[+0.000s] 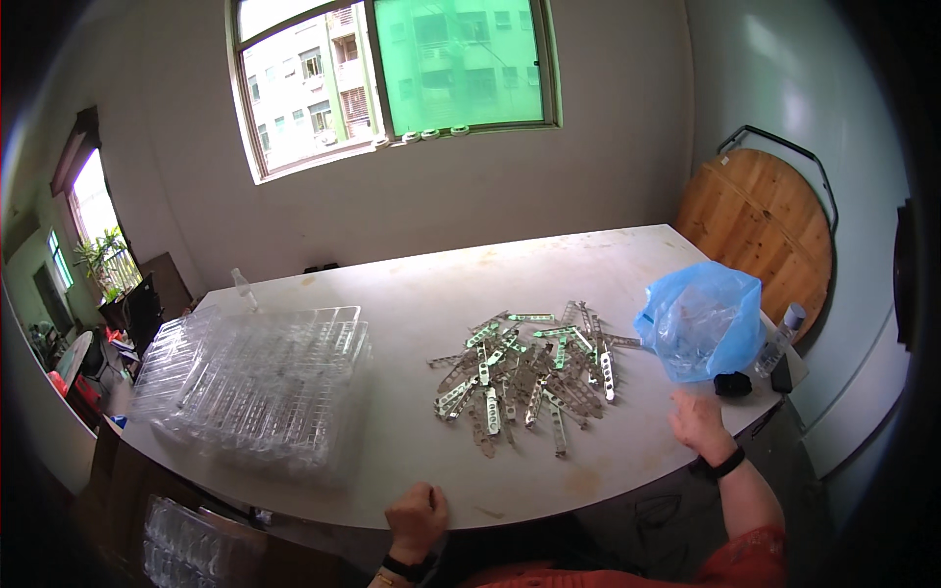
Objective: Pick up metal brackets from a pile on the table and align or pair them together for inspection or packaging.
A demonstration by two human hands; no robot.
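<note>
Head view: metal strips (533, 402) beyond left fingers (435, 498), leftward of right fingers (680, 416).

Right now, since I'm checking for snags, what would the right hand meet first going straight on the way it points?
Probably the near edge of the blue plastic bag, just ahead of the right hand; whether they already touch is unclear.

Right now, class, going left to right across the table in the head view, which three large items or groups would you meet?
Stacked clear plastic trays → pile of metal strips → blue plastic bag.
</note>
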